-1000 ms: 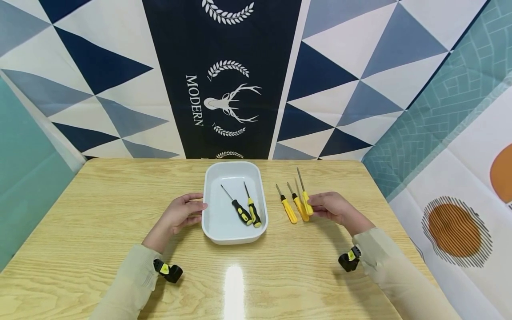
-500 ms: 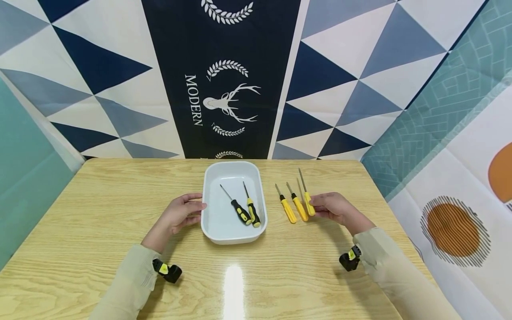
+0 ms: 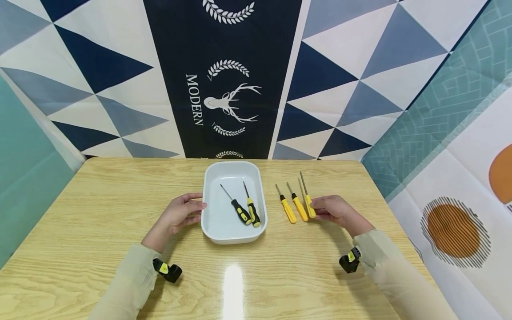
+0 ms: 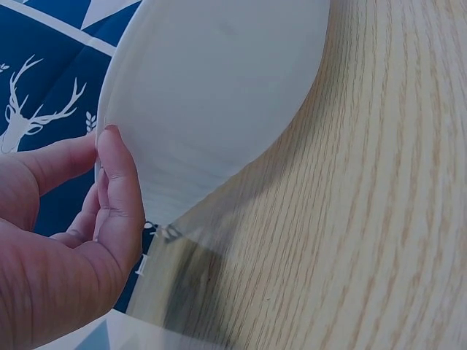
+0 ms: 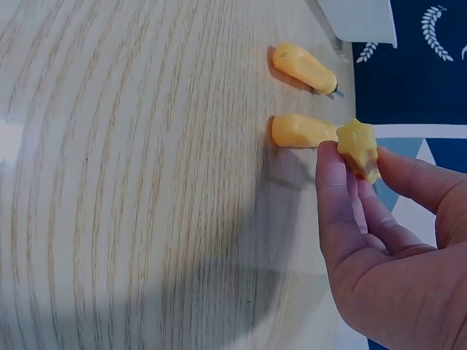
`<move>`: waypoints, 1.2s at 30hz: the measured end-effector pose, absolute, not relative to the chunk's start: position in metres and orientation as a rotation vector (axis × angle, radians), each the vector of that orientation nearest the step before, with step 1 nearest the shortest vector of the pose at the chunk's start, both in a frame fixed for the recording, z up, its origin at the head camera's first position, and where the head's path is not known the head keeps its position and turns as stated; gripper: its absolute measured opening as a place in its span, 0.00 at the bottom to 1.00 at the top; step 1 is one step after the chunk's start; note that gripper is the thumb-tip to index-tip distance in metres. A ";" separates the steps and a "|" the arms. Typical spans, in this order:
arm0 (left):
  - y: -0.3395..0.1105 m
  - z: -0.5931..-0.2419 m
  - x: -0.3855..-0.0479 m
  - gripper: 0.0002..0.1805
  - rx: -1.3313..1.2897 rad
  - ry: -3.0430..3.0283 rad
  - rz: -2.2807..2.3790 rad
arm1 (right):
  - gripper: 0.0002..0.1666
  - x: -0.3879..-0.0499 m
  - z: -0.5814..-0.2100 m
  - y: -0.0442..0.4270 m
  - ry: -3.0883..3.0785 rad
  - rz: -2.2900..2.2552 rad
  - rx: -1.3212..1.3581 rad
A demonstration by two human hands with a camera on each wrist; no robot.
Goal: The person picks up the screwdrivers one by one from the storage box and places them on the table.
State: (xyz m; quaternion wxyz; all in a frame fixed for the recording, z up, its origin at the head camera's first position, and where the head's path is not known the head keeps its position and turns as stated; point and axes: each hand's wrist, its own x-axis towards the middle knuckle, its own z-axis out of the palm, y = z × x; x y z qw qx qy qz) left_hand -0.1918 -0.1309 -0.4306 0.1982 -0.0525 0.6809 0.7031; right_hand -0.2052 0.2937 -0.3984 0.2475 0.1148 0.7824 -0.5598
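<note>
My left hand (image 3: 185, 212) pinches the left rim of a white rectangular tray (image 3: 216, 231), thumb and fingers on either side of its wall in the left wrist view. Inside it lie two black-and-yellow screwdrivers, one tilted (image 3: 241, 212) and one more upright (image 3: 253, 213), their handles close together. To the right of the tray, my right hand (image 3: 332, 209) holds a yellow-handled screwdriver (image 3: 310, 206) between thumb and fingers, its shaft pointing away. The right wrist view shows the ribbed end of that handle (image 5: 357, 142). Two more yellow screwdrivers, one (image 3: 288, 210) and another (image 3: 300, 209), lie on the table.
The wooden table (image 3: 100, 200) reaches back to a patterned wall cloth (image 3: 228, 89). A black camera sits on the left wrist (image 3: 168, 271) and another on the right wrist (image 3: 350, 260). Teal and white cloths hang at the sides.
The right hand and its screwdriver have shifted slightly right and a little nearer to me, away from the two lying yellow screwdrivers. The left hand and tray have stayed in place.
</note>
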 end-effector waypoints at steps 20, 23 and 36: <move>-0.130 -0.430 -0.192 0.31 -0.169 1.902 1.963 | 0.30 -0.208 -0.410 0.298 2.149 -1.493 0.384; -0.130 -0.430 -0.192 0.31 -0.170 1.902 1.962 | 0.31 -0.208 -0.410 0.298 2.154 -1.485 0.390; -0.130 -0.429 -0.191 0.31 -0.167 1.900 1.967 | 0.30 -0.211 -0.417 0.299 2.163 -1.475 0.367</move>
